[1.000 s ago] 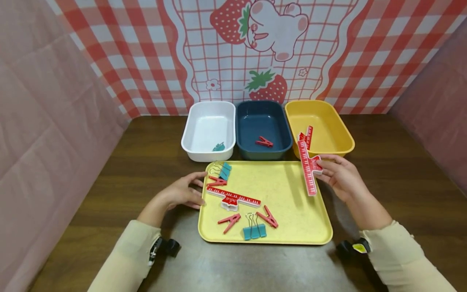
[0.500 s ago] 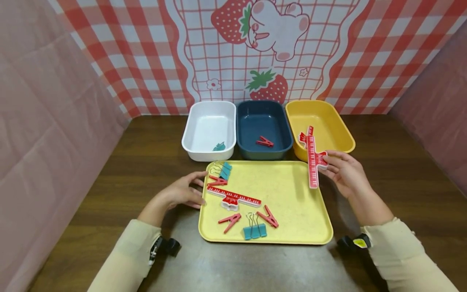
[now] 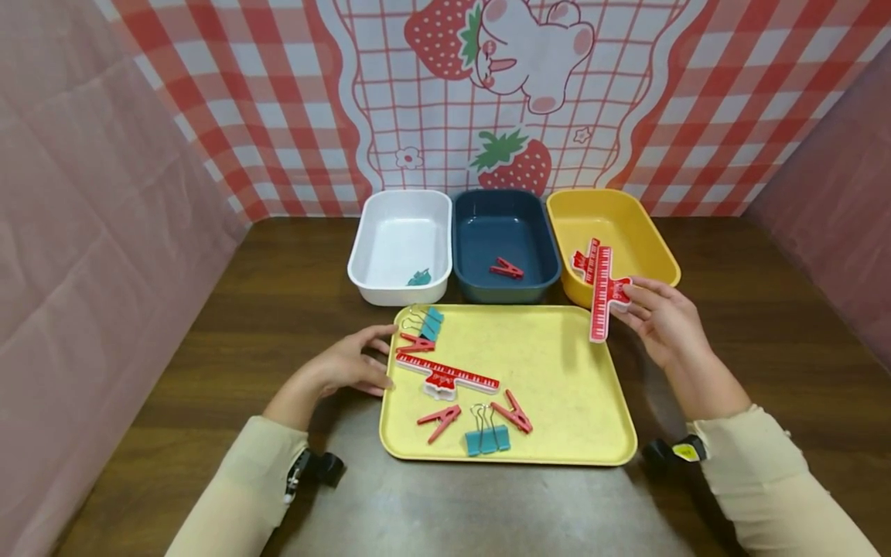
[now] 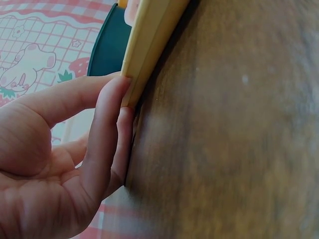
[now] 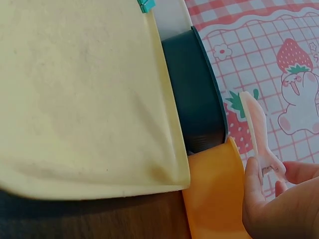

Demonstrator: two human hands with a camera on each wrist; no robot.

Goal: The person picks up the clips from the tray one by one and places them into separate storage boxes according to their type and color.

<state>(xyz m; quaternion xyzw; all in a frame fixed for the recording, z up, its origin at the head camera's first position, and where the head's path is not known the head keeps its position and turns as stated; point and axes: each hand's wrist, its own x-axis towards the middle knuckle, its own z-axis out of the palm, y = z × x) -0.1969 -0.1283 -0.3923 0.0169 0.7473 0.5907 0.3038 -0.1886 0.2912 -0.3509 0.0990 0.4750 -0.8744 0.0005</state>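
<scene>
My right hand [image 3: 671, 321] pinches the handle of a red ruler-shaped clip [image 3: 600, 298], holding it above the tray's far right corner and the near edge of the yellow bin [image 3: 643, 247]. The right wrist view shows the white side of this clip [image 5: 257, 127]. My left hand [image 3: 348, 363] touches the left rim of the yellow tray [image 3: 557, 387] with loosely spread fingers [image 4: 107, 134]. On the tray lie another red ruler-shaped clip [image 3: 445, 377], two teal binder clips, one at the front [image 3: 489, 441], and several red clothespins, one near the middle [image 3: 513, 412].
A white bin [image 3: 400, 232] holds a teal clip [image 3: 419, 278]. The dark blue bin [image 3: 504, 224] beside it contains a red clothespin [image 3: 506, 268]. Inside the yellow bin lies a red ruler-shaped clip [image 3: 586, 261]. A checked cloth [image 3: 278, 93] hangs behind the bins.
My right hand has moved away from me and slightly right with the ruler-shaped clip, toward the yellow bin. My left hand has stayed at the tray's rim.
</scene>
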